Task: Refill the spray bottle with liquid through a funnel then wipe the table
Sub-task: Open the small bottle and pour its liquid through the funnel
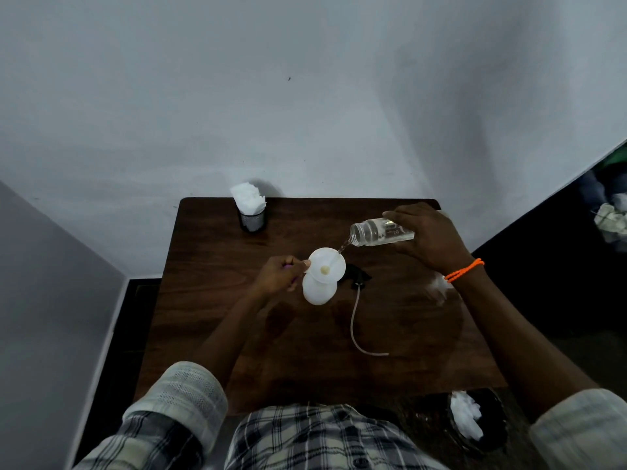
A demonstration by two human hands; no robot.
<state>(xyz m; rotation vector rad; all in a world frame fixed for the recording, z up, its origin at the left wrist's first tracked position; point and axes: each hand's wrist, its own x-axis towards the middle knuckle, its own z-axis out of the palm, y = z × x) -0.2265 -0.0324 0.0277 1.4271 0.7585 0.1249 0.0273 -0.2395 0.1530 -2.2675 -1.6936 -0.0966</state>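
A white spray bottle (319, 293) stands mid-table with a white funnel (327, 266) seated in its neck. My left hand (280, 274) pinches the funnel's left rim. My right hand (429, 237) grips a clear bottle (376, 234), tipped on its side with its mouth pointing left. A thin stream of clear liquid runs from that mouth into the funnel's right edge. The black spray head (356, 275) lies on the table just right of the white bottle, its dip tube (356, 320) trailing toward me.
A black mesh cup of white tissues (251, 212) stands at the far left of the brown wooden table (237, 320). A crumpled white tissue (441, 286) lies under my right wrist. A dark bin with used tissues (475, 422) sits by the near right corner. A wall rises behind the table.
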